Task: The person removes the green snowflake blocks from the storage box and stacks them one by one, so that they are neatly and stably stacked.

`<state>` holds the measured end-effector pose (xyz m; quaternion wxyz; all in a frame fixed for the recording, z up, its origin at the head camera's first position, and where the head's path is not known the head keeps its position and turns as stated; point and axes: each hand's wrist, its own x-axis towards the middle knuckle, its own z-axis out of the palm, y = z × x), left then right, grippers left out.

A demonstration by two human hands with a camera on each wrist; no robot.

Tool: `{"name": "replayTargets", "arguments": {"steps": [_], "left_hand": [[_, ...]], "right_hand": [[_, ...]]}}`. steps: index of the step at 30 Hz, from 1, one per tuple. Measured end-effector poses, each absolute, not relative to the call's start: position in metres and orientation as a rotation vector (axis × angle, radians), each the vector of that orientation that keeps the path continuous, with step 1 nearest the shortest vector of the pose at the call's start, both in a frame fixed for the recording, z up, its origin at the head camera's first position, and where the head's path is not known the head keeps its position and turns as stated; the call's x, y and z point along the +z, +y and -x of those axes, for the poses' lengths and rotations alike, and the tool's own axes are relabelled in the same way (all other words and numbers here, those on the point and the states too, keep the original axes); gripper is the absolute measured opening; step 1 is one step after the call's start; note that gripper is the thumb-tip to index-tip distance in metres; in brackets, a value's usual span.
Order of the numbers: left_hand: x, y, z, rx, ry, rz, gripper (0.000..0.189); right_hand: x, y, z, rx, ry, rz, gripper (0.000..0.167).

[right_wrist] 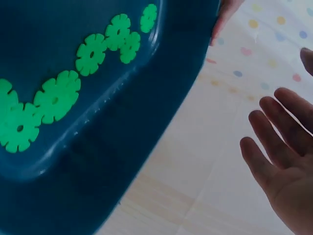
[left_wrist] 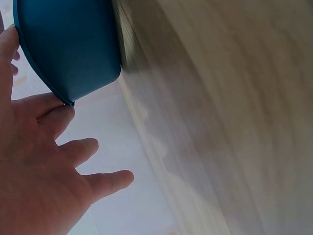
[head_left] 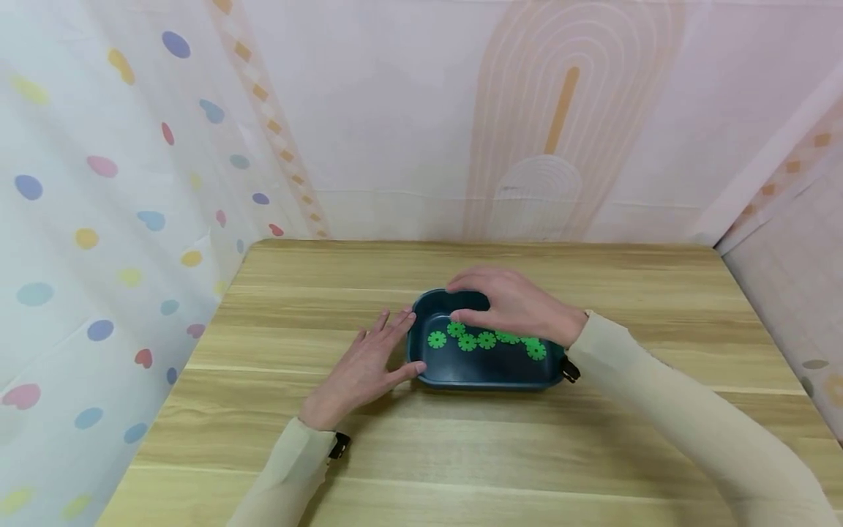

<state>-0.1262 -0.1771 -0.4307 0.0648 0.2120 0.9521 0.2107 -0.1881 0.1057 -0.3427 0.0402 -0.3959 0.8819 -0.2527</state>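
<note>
Green discs (head_left: 486,339): inside the blue tray (head_left: 487,372) on the desk (head_left: 461,468) | left grip (head_left: 362,366): fingers spread, touching tray's rim | right grip (head_left: 510,304): fingers apart, holding nothing, above tray | progress: no disc seen lifted out; remainder unclear

A wood-grained surface (head_left: 461,454) with light and darker bands; beyond its far edge, a pale back cloth (head_left: 388,110) bearing a peach arch (head_left: 516,95) with an orange bar (head_left: 563,110); past its left edge, a white side cloth (head_left: 59,219) scattered with coloured dots (head_left: 101,330) and hearts (head_left: 143,358); beyond its right edge, another patterned cloth (head_left: 793,241)
</note>
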Motion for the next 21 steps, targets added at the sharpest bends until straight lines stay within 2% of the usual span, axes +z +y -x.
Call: {"name": "replayTargets", "arguments": {"steps": [21], "left_hand": [[-0.431, -0.182, 0.126, 0.628, 2.880, -0.664, 0.091]], "right_hand": [[-0.391, 0.071, 0.219, -0.675, 2.411, 1.248, 0.039]]}}
